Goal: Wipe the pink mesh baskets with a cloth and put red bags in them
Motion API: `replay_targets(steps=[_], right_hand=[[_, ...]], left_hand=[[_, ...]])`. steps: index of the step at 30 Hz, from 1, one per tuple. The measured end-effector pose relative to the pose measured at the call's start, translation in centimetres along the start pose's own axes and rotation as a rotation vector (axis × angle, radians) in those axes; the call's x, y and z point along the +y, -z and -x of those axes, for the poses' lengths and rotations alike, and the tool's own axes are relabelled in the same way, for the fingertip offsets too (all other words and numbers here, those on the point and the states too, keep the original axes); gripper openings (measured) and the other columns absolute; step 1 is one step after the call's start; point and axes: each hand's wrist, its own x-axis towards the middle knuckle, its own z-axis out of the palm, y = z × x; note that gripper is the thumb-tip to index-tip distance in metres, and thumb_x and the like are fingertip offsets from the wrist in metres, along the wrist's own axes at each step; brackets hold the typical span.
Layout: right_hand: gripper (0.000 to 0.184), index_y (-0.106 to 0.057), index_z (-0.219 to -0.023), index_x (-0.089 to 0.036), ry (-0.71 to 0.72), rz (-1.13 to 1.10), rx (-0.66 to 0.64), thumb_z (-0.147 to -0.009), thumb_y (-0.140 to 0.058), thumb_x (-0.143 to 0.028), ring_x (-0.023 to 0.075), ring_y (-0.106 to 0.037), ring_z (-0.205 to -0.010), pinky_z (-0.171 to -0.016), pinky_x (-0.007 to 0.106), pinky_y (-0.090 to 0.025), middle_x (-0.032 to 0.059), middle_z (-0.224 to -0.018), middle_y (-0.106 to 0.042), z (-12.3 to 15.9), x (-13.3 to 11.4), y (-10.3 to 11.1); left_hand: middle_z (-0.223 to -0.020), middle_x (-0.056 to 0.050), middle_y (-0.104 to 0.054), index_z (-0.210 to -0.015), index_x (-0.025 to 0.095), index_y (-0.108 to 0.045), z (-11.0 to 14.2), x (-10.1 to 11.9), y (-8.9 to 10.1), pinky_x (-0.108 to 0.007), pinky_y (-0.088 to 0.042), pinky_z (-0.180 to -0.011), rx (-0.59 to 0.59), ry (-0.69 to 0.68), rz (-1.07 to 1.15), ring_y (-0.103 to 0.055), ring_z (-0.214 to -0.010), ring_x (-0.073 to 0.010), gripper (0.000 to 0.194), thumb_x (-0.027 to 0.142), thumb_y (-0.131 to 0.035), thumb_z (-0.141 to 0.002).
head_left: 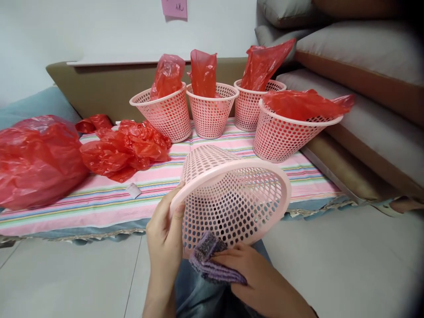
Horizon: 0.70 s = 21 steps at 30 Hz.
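A pink perforated plastic wastebasket [215, 165] is tilted on its side, its mouth turned toward me. My left hand [167, 229] grips its rim at the left, thumb inside and fingers behind. In my right hand [247, 265] is a folded purple and dark grey cloth [212, 260], which overlaps the lower rim. The fingers of that hand are closed over the cloth. Part of the rim is hidden behind the cloth and hand.
Behind stand several pink wastebaskets [212, 112] with red plastic bags in them. Crumpled red bags [129, 148] and a large stuffed red bag [36, 163] lie left on the striped cover [155, 194]. Grey cushions [364, 57] are stacked at right.
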Motion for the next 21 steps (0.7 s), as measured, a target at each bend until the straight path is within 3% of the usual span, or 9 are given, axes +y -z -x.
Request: replay_targets(steps=[3, 6, 8, 11, 17, 21], right_hand=[[0.064, -0.067, -0.128, -0.033, 0.042, 0.034, 0.128, -0.071, -0.052, -0.008, 0.0224, -0.061, -0.104, -0.097, 0.034, -0.047, -0.0033, -0.121, -0.07, -3.0, 0.0, 2.4], [0.057, -0.062, -0.135, -0.023, 0.044, 0.266, 0.307, -0.08, -0.053, -0.011, 0.0233, -0.058, -0.115, -0.102, 0.035, -0.043, 0.0024, -0.132, -0.065, -9.4, 1.7, 4.3], [0.054, -0.056, -0.142, -0.023, -0.045, 0.432, 0.35, -0.088, -0.052, -0.017, 0.0259, -0.052, -0.124, -0.106, 0.039, -0.038, 0.0045, -0.143, -0.058, -13.8, 3.3, 4.7], [0.051, -0.056, -0.143, -0.027, -0.14, 0.522, 0.313, -0.093, -0.051, -0.02, 0.0279, -0.054, -0.12, -0.104, 0.041, -0.038, 0.0036, -0.141, -0.059, -18.3, 5.6, 3.5], [0.043, -0.06, -0.136, -0.027, -0.185, 0.638, 0.259, -0.093, -0.058, -0.029, 0.0351, -0.044, -0.127, -0.103, 0.05, -0.031, 0.0055, -0.139, -0.06, -19.7, 8.3, -0.1], [0.041, -0.058, -0.138, -0.026, -0.187, 0.687, 0.25, -0.097, -0.052, -0.033, 0.0344, -0.044, -0.126, -0.102, 0.049, -0.032, 0.0061, -0.14, -0.059, -19.3, 8.4, -0.4]], left_hand=[[-0.113, -0.002, -0.074, -0.117, 0.023, -0.072, 0.2, -0.4, -0.3, -0.03, -0.051, -0.096, 0.048, 0.026, 0.035, -0.067, -0.109, -0.0208, 0.033, 0.046, -0.055, -0.099], [-0.114, -0.003, -0.074, -0.118, 0.023, -0.072, 0.4, -0.7, -0.7, -0.028, -0.05, -0.097, 0.075, 0.026, 0.049, -0.066, -0.11, -0.0199, 0.034, 0.046, -0.055, -0.099], [-0.115, -0.002, -0.073, -0.12, 0.023, -0.071, 0.6, -1.0, -0.9, -0.027, -0.05, -0.098, 0.081, 0.012, 0.05, -0.066, -0.111, -0.0193, 0.034, 0.046, -0.055, -0.1], [-0.115, -0.002, -0.073, -0.119, 0.023, -0.07, 0.6, -1.7, -1.0, -0.027, -0.05, -0.097, 0.095, -0.001, 0.05, -0.066, -0.11, -0.0186, 0.034, 0.045, -0.053, -0.1], [-0.126, -0.006, -0.069, -0.124, 0.022, -0.065, 0.4, -3.0, -1.2, -0.035, -0.047, -0.105, 0.09, -0.019, 0.041, -0.062, -0.121, -0.0226, 0.034, 0.042, -0.05, -0.102], [-0.148, -0.006, -0.054, -0.126, 0.028, -0.062, 1.9, -0.1, -1.1, -0.049, -0.037, -0.118, 0.213, -0.075, 0.056, -0.046, -0.141, -0.0274, 0.029, 0.036, -0.056, -0.098]])
